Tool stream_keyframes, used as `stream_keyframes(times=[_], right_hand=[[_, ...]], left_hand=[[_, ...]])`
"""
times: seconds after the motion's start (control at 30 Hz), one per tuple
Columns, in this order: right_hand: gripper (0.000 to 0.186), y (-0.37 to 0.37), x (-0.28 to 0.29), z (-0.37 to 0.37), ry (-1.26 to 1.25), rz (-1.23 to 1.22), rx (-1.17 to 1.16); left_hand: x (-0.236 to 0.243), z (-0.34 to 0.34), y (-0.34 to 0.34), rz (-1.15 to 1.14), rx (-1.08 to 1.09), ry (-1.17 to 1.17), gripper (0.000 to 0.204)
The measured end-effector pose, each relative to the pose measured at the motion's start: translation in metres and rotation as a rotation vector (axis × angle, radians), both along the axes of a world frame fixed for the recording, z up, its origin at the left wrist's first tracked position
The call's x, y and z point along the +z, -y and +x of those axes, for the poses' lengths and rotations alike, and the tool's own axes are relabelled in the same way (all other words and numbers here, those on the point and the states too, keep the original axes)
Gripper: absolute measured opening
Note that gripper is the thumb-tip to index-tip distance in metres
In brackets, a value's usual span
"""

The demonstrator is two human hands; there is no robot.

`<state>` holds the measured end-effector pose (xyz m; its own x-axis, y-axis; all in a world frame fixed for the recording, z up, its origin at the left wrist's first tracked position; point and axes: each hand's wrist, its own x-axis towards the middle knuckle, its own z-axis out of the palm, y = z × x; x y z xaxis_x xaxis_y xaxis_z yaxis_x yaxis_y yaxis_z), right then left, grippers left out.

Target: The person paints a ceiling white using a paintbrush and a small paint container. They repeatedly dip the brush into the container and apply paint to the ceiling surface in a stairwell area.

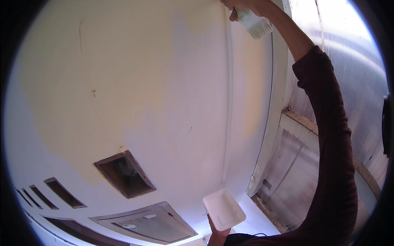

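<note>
Raised high at the top of the view, my right hand (246,5) is closed round a wide paintbrush (256,25). Its pale bristles point down and to the right, in front of a wall corner; whether they touch the wall I cannot tell. Low down, my left hand (218,234) grips a white rectangular plastic tub (217,203) from its side and underneath. The tub is tilted so its inside shows. A pale wall (197,123) fills the middle, whitish over part of it and yellowish elsewhere.
A vertical batten (228,102) runs down the wall. At right stand a post (274,94) and translucent corrugated sheets (349,61). Lower left are a dark framed opening (126,174), several narrow slots (65,192) and a framed window (152,225).
</note>
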<state>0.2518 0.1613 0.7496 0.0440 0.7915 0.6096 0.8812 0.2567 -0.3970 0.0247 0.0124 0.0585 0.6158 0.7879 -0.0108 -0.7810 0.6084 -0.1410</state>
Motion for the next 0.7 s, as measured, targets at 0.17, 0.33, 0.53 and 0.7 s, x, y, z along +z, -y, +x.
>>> stream_keyframes(times=[0.17,0.33,0.53,0.7], right_hand=[[0.027,0.010,-0.037,0.001,-0.019,-0.034,0.017],[0.031,0.036,-0.066,0.002,-0.073,-0.055,0.115],[0.029,0.057,-0.053,0.058,-0.214,0.152,0.443],[0.020,0.066,-0.012,0.053,-0.189,0.178,0.243]], left_hand=[[0.005,-0.002,0.006,0.032,0.002,-0.014,0.051],[0.000,-0.009,0.012,0.064,0.026,0.011,0.051],[0.009,-0.014,0.013,0.038,0.035,-0.036,0.050],[-0.005,-0.010,0.006,0.074,0.059,-0.047,0.051]])
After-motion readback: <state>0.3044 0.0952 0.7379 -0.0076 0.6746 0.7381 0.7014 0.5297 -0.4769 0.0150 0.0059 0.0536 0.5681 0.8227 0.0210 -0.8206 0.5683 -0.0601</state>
